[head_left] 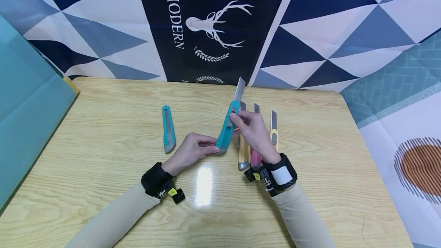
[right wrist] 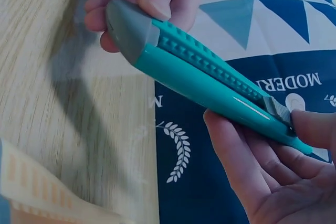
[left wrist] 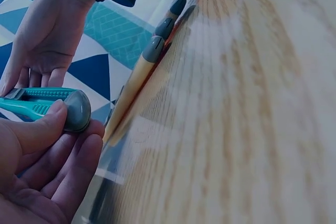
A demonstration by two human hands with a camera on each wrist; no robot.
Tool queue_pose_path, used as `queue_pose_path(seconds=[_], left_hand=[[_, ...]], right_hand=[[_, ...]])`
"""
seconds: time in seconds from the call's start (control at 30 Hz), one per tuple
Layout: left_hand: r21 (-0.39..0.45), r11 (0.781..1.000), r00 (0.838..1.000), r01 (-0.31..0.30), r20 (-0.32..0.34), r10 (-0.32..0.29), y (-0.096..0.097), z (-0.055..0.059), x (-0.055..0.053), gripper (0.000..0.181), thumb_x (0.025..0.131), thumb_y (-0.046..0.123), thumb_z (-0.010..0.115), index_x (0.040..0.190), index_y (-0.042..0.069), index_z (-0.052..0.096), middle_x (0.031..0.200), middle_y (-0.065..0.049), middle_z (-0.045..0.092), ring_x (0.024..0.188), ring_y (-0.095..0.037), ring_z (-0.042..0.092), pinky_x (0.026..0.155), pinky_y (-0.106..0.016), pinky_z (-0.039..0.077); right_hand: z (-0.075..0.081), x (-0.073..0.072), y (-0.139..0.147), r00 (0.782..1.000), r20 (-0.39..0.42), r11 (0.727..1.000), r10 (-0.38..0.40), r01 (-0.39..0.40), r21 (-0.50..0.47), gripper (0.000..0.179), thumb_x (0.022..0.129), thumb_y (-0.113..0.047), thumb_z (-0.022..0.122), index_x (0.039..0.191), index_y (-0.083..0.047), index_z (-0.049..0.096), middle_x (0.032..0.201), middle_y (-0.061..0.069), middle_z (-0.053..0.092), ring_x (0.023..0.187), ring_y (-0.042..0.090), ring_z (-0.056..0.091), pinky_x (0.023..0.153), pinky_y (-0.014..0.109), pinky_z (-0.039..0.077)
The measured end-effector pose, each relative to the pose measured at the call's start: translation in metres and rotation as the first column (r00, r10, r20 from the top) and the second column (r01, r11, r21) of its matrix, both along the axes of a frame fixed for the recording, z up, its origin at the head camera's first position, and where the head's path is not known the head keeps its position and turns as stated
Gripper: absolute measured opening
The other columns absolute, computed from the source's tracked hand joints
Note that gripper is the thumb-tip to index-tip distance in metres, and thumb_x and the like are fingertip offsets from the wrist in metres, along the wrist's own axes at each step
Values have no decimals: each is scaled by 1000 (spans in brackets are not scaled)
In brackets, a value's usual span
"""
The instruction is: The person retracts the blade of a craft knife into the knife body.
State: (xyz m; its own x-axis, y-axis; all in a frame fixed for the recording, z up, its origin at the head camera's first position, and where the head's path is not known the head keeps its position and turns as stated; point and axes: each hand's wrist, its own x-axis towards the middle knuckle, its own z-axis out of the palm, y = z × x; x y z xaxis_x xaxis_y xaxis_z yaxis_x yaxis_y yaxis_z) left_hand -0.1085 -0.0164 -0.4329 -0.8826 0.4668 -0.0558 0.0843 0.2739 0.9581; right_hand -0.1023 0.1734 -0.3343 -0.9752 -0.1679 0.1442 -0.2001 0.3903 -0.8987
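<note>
A teal box cutter is held tilted above the table, its long blade out and pointing away. My left hand pinches the grey end cap between thumb and fingers. Further up the handle, my right hand grips the same cutter, its thumb against the slider and its fingers beneath. Partly behind the right hand lie a yellow box cutter, a pink one and another yellow one, all with blades out.
A second teal box cutter lies on the wooden table to the left, no blade sticking out. Behind the table's far edge hangs a patterned cloth. A light blue panel borders the left side.
</note>
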Motion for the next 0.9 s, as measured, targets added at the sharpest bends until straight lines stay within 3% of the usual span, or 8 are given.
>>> queue_pose_path(seconds=[0.2,0.4,0.6,0.73,0.9], left_hand=[[4,1000,1000,-3,-1,3,-3,-2,0,21,81,21,72,100,13,72,87,0,72,79,-7,64,75,-36,55],[2,1000,1000,-8,-15,8,-4,-2,-2,21,79,25,74,97,15,73,85,2,72,78,-7,64,73,-36,55],[11,1000,1000,9,-7,-9,-1,0,-2,20,79,25,75,96,15,73,83,1,72,77,-8,65,73,-36,55],[4,1000,1000,6,-23,-6,-3,1,-1,20,79,25,74,96,15,73,84,1,72,77,-8,64,74,-37,55],[-13,1000,999,-15,-47,15,-5,1,-2,19,79,22,74,96,14,73,85,1,72,78,-6,64,74,-37,55]], right_hand=[[-2,0,-3,999,-34,1000,-5,6,23,20,95,-5,51,93,10,65,79,23,65,69,27,64,61,41,59],[-2,1,-4,998,-64,1000,-5,7,26,18,94,-3,53,88,9,65,76,23,65,67,28,64,62,47,58],[-3,1,-1,998,-65,999,8,-6,39,15,92,-1,55,90,9,65,76,22,66,65,26,64,58,27,57],[-6,1,-1,998,-60,999,26,-24,26,12,91,0,57,92,9,65,77,22,67,65,26,64,56,21,55],[-25,-8,4,996,-89,998,23,-18,55,10,90,-8,61,91,-1,68,77,11,69,67,16,63,53,22,49]])
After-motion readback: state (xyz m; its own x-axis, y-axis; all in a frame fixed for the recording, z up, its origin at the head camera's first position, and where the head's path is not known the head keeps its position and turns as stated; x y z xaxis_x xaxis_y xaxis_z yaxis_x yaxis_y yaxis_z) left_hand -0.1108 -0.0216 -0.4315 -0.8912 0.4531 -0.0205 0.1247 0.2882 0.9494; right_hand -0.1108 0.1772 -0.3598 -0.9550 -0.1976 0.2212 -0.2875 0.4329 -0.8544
